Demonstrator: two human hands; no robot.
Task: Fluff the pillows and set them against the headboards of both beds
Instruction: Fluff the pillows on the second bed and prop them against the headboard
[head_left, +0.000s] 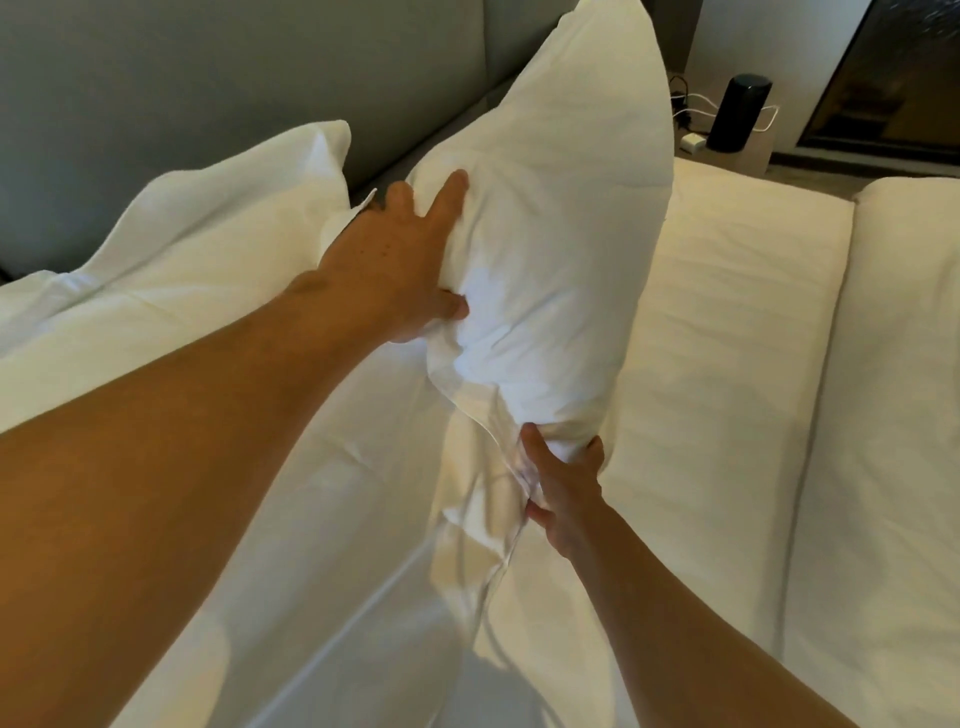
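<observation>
Your left hand (410, 260) grips the side of a white pillow (561, 218), fingers spread and dug into the fabric w/ the thumb pinching from below. Your right hand (563, 486) clutches the pillow's bottom corner, fingers curled into the bunched case. Both arms reach fwd from the lower edge of the view.

The pillow stands on end, tilted, its top corner up near the grey padded headboard (156, 88) but not yet settled flat against it. Its lower end sits on the white bedding (727, 312).

Risks, as a guess: the loose pillowcase end by your right hand could slip, so you'd be holding cloth only and the filling would sag to one end. Let go too soon and the upright pillow may topple fwd or sideways onto the 2nd pillow (218, 218) at left, which lies slumped below the headboard.

Count: 2 pillows in view, 1 held, 1 resting. 1 headboard visible. 2 white mattress or duvet sections at right, split by a seam; can't tell if that marks the 2nd bed. 1 dark cylinder-shaped device (737, 111) w/ cables on a stand beyond.
</observation>
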